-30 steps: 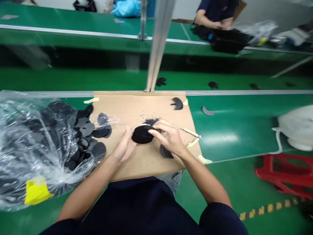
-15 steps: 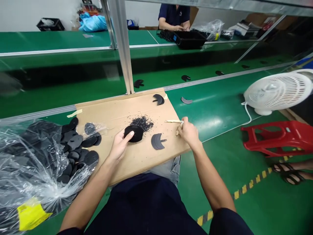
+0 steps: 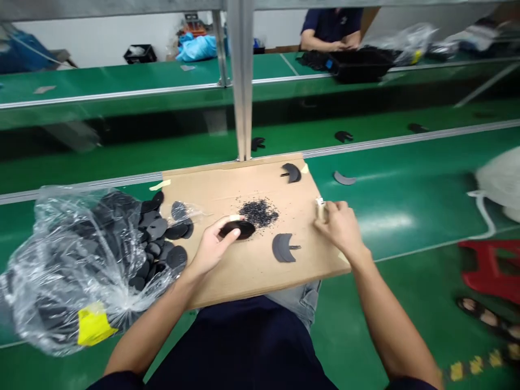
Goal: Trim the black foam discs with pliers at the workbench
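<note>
Clear plastic bag point(image 3: 73, 265) of black discs is lying at left, spilling onto the cardboard sheet point(image 3: 252, 265) on the green bench point(image 3: 406, 200). Left hand point(image 3: 213, 246) is pinching a black disc point(image 3: 239, 229) at sheet centre, beside a heap of black crumbs point(image 3: 259, 212). Right hand point(image 3: 341, 227) is closing around a small pale tool point(image 3: 320, 208) at the sheet's right edge. Black half-disc point(image 3: 284, 248) is lying between the hands.

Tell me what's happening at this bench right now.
A person sits at a green bench with a cardboard sheet as a work mat. The left hand pinches a round black disc; the right hand grips a small tape-wrapped tool at the sheet's edge. Black crumbs and a cut piece lie between them. A plastic bag of discs sits left.
</note>
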